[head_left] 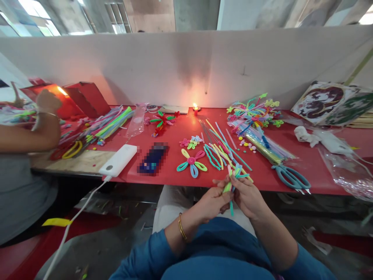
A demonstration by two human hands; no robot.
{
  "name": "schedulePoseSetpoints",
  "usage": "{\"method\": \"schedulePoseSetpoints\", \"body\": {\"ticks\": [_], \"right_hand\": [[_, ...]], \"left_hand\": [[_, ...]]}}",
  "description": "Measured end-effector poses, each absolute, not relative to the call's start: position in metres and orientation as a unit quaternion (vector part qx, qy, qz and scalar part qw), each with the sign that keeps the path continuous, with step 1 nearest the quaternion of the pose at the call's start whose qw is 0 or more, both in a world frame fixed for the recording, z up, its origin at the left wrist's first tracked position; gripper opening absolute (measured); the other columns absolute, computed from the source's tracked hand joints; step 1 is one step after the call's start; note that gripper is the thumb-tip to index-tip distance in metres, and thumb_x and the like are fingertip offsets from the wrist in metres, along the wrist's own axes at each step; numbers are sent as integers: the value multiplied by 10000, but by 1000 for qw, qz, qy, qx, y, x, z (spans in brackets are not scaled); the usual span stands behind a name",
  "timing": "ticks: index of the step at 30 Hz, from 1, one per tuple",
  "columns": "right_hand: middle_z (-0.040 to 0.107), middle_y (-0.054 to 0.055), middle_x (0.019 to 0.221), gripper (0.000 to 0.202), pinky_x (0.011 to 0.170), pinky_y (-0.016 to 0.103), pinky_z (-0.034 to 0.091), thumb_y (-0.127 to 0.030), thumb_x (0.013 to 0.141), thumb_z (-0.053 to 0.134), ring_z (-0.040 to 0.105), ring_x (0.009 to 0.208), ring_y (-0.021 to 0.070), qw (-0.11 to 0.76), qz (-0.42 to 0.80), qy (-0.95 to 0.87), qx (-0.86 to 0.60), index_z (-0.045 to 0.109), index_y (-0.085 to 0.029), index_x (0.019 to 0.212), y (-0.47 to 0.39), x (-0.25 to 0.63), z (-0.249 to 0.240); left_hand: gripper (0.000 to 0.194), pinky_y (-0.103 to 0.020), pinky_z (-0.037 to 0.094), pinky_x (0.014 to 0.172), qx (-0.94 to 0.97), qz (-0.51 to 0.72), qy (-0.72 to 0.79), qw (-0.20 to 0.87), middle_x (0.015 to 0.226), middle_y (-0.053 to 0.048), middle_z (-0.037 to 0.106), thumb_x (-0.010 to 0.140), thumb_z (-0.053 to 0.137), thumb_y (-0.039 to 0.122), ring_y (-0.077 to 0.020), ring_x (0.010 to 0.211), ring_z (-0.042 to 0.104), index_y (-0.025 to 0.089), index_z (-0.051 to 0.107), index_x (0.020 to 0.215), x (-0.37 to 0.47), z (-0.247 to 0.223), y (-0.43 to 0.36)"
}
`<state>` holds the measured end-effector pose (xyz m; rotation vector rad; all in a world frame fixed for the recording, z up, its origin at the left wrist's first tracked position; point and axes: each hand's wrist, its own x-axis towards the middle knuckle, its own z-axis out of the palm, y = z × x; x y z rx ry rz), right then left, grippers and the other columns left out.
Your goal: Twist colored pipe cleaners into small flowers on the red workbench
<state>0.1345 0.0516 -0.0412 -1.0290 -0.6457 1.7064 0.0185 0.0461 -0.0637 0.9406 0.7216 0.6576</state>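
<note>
Both hands meet at the table's front edge around a small bunch of pipe cleaners (229, 186) in green, pink and blue. My left hand (219, 196) pinches the bunch from the left, its fingers closed. From the other side my right hand (247, 194) grips the same bunch near its looped upper ends. One teal end hangs below the fingers. Just beyond the hands lie loose pipe cleaners (217, 155). To their left rests a finished-looking pipe cleaner flower (191, 160) with a pink centre and looped petals, with smaller flowers (192, 142) behind it.
A lit candle (195, 109) burns by the wall. Blue-handled scissors (291, 177) lie at right, near bagged pipe cleaners (262, 142). A white power bank (119, 160) and a phone (153, 158) are at left. Another person's hand (49, 102) is near a second flame.
</note>
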Motion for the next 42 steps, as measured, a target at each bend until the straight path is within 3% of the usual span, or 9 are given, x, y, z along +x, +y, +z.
{"method": "schedulePoseSetpoints", "body": {"ticks": [4, 7, 11, 15, 22, 28, 31, 36, 42], "right_hand": [[644, 9, 477, 266, 245, 180, 286, -408, 619, 716, 403, 244, 63, 494, 691, -272, -452, 691, -151, 682, 48, 132, -42], [643, 16, 484, 328, 229, 175, 257, -435, 670, 670, 365, 213, 48, 437, 703, -330, -453, 711, -142, 812, 48, 139, -43], [717, 84, 812, 306, 518, 295, 509, -419, 695, 659, 642, 552, 169, 415, 734, -363, -397, 709, -169, 864, 51, 150, -43], [721, 81, 771, 228, 714, 333, 494, -391, 690, 676, 652, 781, 211, 433, 740, -349, -378, 706, -166, 668, 52, 153, -46], [689, 65, 686, 337, 487, 261, 451, -434, 720, 629, 599, 531, 148, 388, 722, -399, -412, 707, -157, 896, 49, 152, -43], [407, -72, 369, 482, 358, 195, 350, -506, 673, 643, 377, 328, 59, 323, 712, -445, -437, 676, -120, 959, 46, 150, -35], [482, -51, 396, 513, 351, 218, 374, -531, 698, 597, 435, 333, 94, 295, 708, -470, -437, 628, -140, 1029, 48, 150, -35], [665, 31, 793, 313, 636, 271, 486, -404, 678, 651, 608, 706, 160, 473, 479, -543, -502, 633, -206, 920, 57, 158, -41], [660, 15, 669, 141, 592, 277, 460, -343, 703, 624, 595, 629, 166, 445, 323, -598, -583, 652, -205, 698, 59, 168, -39]], "left_hand": [[404, -234, 304, 487, 497, 311, 353, 730, 489, 22, 477, 718, 532, 543, -97, 481, 447, 157, 518, 599, 17, -65, 48], [380, -231, 310, 491, 473, 314, 341, 750, 498, 26, 462, 730, 539, 509, -87, 472, 411, 146, 544, 619, 15, -63, 45], [317, -218, 303, 451, 429, 293, 315, 794, 472, 97, 318, 768, 505, 465, -62, 392, 268, 165, 558, 856, 12, -59, 39], [259, -234, 315, 512, 558, 316, 349, 683, 557, 53, 412, 759, 537, 413, -91, 500, 349, 182, 583, 866, 9, -56, 38], [455, -245, 310, 433, 468, 275, 337, 769, 442, 75, 369, 759, 392, 611, -78, 373, 326, 175, 522, 734, 10, -63, 41], [417, -233, 388, 536, 419, 278, 300, 811, 609, 3, 554, 556, 694, 508, -114, 589, 531, 142, 568, 713, 9, -56, 45], [394, -235, 394, 466, 373, 278, 279, 840, 571, 6, 552, 590, 665, 507, -136, 542, 562, 154, 535, 705, 8, -55, 46], [322, -216, 389, 441, 342, 305, 301, 836, 476, 71, 476, 670, 622, 451, -88, 412, 509, 175, 473, 741, 8, -54, 44], [300, -224, 374, 455, 366, 298, 308, 826, 460, 83, 433, 716, 571, 446, -66, 389, 442, 186, 423, 699, 8, -54, 44]]}}
